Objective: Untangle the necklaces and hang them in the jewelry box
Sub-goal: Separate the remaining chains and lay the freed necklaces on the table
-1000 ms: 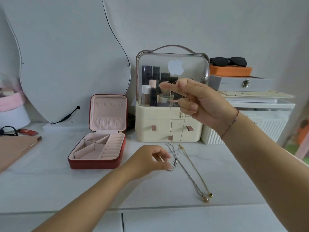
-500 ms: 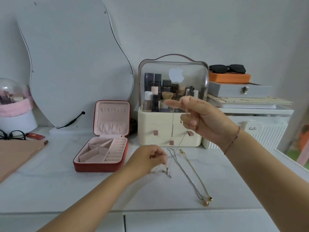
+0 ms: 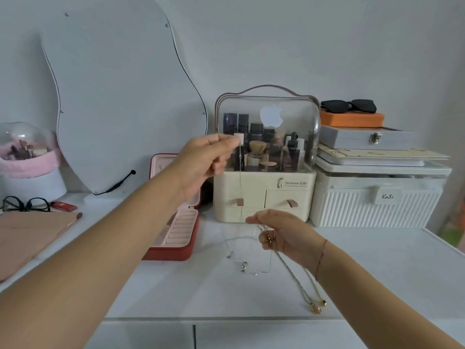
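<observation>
Fingers of the left hand (image 3: 203,159) are pinched together on a thin silver chain (image 3: 240,172). The hand is held up high in front of the clear makeup case (image 3: 261,187). The chain hangs straight down from the pinch. Its other part lies in a loose loop on the white tabletop (image 3: 377,273), with a small pendant (image 3: 243,265) at the near side of the loop.

The right hand (image 3: 284,233) is low, just above the tabletop and in front of the makeup case. Its fingers are curled round the top ends of two more necklaces (image 3: 299,280). Those two run side by side toward the front edge of the tabletop. They end in two small gold pendants (image 3: 318,306) near that edge.

The red jewelry box (image 3: 173,253) sits open to the left of the makeup case, toward the back edge. The left arm hides most of it, but its pink inside shows. I cannot tell if the silver chain is free of the other two.
</observation>
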Available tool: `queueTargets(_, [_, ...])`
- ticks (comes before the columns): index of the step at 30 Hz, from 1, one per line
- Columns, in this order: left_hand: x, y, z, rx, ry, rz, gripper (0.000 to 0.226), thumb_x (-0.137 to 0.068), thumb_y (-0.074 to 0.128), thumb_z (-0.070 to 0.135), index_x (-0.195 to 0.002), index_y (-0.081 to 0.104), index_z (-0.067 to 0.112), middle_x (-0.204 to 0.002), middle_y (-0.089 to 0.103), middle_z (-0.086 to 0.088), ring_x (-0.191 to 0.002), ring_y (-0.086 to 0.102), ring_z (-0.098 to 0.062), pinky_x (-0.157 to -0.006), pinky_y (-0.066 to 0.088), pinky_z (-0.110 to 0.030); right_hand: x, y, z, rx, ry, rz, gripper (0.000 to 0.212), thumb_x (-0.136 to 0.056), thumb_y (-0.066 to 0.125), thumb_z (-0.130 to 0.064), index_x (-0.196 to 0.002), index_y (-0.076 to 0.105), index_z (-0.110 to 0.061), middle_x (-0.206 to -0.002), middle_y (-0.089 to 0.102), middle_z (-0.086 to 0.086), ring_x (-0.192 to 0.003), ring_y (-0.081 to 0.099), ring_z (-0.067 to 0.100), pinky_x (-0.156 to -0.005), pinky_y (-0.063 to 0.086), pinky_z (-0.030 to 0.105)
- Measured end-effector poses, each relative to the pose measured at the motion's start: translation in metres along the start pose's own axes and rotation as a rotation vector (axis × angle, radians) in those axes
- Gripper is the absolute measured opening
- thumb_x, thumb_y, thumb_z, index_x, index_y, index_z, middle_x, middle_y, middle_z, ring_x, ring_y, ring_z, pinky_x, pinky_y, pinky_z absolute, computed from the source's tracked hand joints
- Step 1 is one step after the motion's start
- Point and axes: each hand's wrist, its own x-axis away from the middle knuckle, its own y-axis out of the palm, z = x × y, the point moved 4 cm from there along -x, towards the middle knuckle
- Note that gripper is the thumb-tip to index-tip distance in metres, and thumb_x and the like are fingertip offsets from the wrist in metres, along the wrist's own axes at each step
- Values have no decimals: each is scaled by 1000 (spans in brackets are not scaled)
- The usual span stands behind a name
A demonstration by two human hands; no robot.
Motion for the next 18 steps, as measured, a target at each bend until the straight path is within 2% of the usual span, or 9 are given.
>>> queueTargets(3, [-9,1,19,-51,42,-5,5,-89,62,18,-86,65,15,-50,38,11,-47,28,-6,-44,23,-16,0,1,14,73,51,26,11,-95,52,-9,-99,60,-2,-106,63,12,-52,55,15,-51,49,26])
queueTargets(8, [-18,4,44,-161,107,10,5,-88,65,21,-86,66,16,-58,36,7,-47,26,-6,-42,23,-15,-1,7,26,272,78,47,8,-92,55,-5,-89,63,-5,-87,64,10,-57,58,15,-55,50,24])
queueTargets(10, [-18,5,47,-253,110,17,6,-88,65,22,-88,66,16,-54,41,11,-45,29,-4,-43,26,-14,0,9,24,340,60,65,10,-91,56,-5,-85,64,-7,-78,64,7,-57,58,13,-56,50,21])
queueTargets(12, [-16,5,42,-384,102,30,7,-89,64,23,-91,67,17,-44,47,20,-42,40,2,-47,32,-11,2,10,15,366,8,82,11,-91,57,-6,-84,65,-8,-72,64,3,-57,58,11,-58,50,20])
queueTargets(13, [-15,3,37,-434,99,33,7,-88,64,22,-92,68,17,-45,51,23,-45,47,7,-51,35,-8,4,9,8,366,-23,93,11,-91,57,-7,-85,65,-8,-71,65,2,-58,58,11,-61,51,20])
queueTargets(15, [-11,-2,23,-485,75,27,10,-87,67,24,-91,69,15,-61,63,23,-65,56,13,-62,39,-5,7,6,-7,346,-86,123,9,-92,57,-8,-87,65,-6,-70,65,1,-59,59,9,-64,51,20])
queueTargets(17, [-7,-8,8,-533,35,2,9,-84,70,24,-89,72,17,-81,71,10,-84,62,2,-75,42,-13,10,3,-24,336,-141,159,9,-92,57,-8,-90,65,-4,-70,65,0,-59,59,8,-66,50,20])
queueTargets(18, [-5,-11,0,-566,12,-15,6,-83,71,24,-86,72,19,-79,71,10,-82,62,-1,-77,43,-17,11,2,-32,339,-165,174,9,-92,57,-8,-91,65,-4,-72,66,1,-60,59,8,-66,50,19])
